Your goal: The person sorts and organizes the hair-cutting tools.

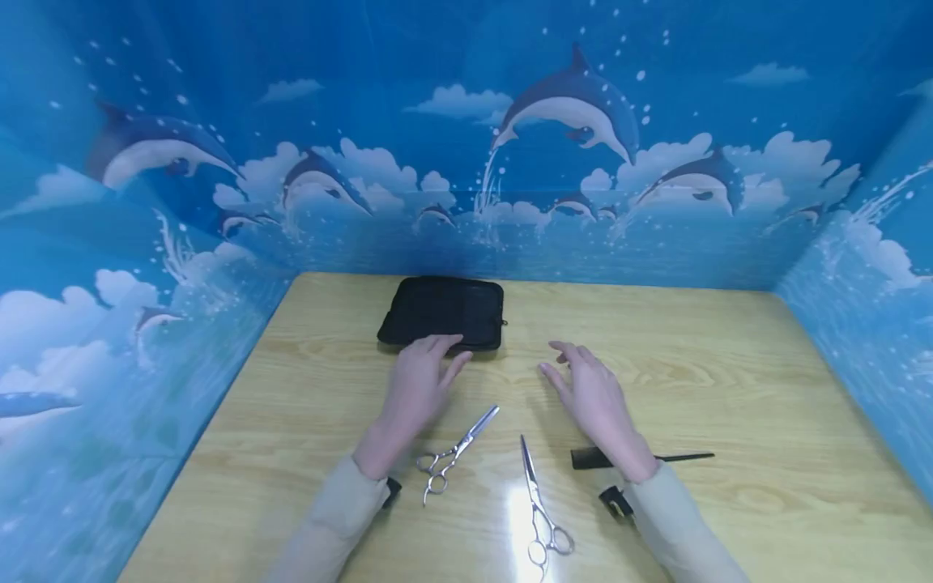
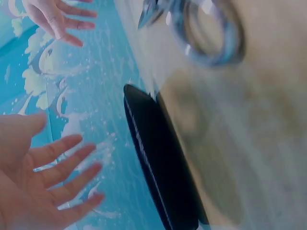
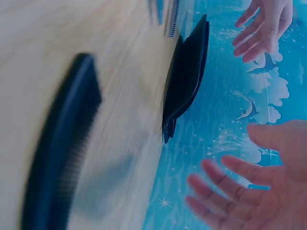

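A flat black zip case (image 1: 445,312) lies toward the back of the table. My left hand (image 1: 417,385) is held over the table just in front of it, overlapping its front edge in the head view. In the left wrist view that hand's fingers are spread, with nothing in them. To the right, my right hand (image 1: 594,401) hovers with loosely extended, empty fingers. Beneath its wrist lies a black tail comb (image 1: 589,459), partly hidden by the forearm. Between the arms are thinning scissors (image 1: 465,442), with a toothed blade in the right wrist view, and plain scissors (image 1: 533,486).
Both scissors lie on the light wood-grain table (image 1: 692,356), the plain pair nearer the front. A blue backdrop (image 1: 408,227) printed with dolphins and clouds stands along the back and both sides. Each wrist wears a small black camera mount.
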{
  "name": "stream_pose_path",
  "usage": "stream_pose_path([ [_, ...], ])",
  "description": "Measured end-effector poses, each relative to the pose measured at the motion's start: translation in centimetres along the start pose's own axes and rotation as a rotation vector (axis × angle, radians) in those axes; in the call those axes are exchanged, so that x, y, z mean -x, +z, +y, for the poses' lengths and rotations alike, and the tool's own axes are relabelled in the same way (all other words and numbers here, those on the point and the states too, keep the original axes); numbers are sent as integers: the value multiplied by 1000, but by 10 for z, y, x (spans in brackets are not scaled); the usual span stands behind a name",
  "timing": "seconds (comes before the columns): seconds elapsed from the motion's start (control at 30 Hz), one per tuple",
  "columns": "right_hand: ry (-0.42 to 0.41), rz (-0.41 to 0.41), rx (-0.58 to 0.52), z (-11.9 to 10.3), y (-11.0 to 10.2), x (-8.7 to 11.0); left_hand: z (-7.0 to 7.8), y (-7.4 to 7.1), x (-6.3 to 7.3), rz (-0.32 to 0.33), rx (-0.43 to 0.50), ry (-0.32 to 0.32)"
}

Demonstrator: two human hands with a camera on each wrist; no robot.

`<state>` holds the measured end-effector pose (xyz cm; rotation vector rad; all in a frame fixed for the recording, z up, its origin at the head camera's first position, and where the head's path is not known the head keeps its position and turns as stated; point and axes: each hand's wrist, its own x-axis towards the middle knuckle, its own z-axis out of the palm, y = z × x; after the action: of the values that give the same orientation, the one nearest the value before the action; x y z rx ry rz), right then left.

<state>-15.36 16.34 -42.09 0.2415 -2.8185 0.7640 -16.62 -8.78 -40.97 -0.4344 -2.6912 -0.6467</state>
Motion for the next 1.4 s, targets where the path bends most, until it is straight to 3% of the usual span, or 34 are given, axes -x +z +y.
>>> stream_pose_path([
  [0.17,97,-37,-152,-4,-1,-17,-9,-7,-12,83,54,6],
  [0.33,160,-91,-253,-8,0,-27,-21,-9,-20,82,72,-64],
  [0.47,178,-111,-274,-12,3,-32,-32,-10,-24,85,90,-122],
  [0.83,206,-118,-348,-17,18,-43,-56,-18,-30,150,133,-187],
  [1.07,235,-191,-377,-16,25,-58,-72,-20,-39,130,164,-246],
  [1.23,240,-243,-360,-16,34,-72,-85,-24,-43,63,132,-324],
  [1.4,248,-263,-357,-16,45,-83,-99,-23,-44,-5,103,-362],
])
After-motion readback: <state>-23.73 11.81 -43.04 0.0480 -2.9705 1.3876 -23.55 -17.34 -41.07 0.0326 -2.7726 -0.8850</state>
